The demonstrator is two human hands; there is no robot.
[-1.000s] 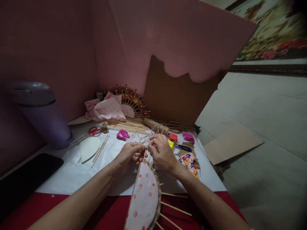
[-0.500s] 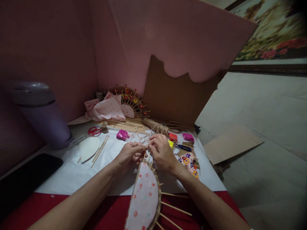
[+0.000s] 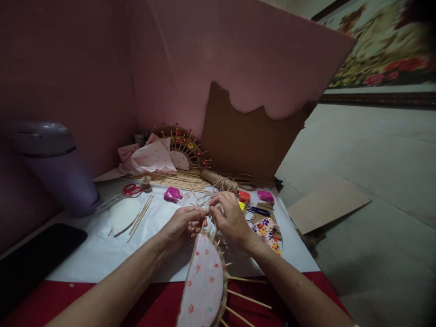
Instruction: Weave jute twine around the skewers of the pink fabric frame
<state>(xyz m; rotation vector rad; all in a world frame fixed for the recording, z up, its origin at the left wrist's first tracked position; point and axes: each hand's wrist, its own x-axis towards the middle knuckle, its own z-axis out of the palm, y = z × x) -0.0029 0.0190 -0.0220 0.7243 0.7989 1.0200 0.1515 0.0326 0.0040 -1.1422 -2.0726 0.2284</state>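
A half-round piece (image 3: 203, 282) covered in pink floral cloth, with a braided twine rim and thin wooden sticks (image 3: 250, 299) fanning from its curved edge, reaches from the bottom of the view up to my hands. My left hand (image 3: 184, 225) is closed in a pinch on the upper end of one stick. Close beside it, my right hand (image 3: 231, 219) pinches jute twine at that same stick; its fingertips partly hide the contact. Loose twine trails behind my hands toward the twine roll (image 3: 220, 180).
To the left are a purple tumbler (image 3: 59, 170), a black phone (image 3: 44, 254), red-handled scissors (image 3: 131, 190) and a white leaf-shaped piece (image 3: 124, 215). A finished-looking fan (image 3: 185, 145) leans at the back near cardboard (image 3: 248, 136). Floral fabric (image 3: 265, 229) and a blue cutter (image 3: 259, 211) lie right.
My hands stay together at the stick end, with only slight finger movement. The whole view has shifted a little, so things sit slightly further left and lower.
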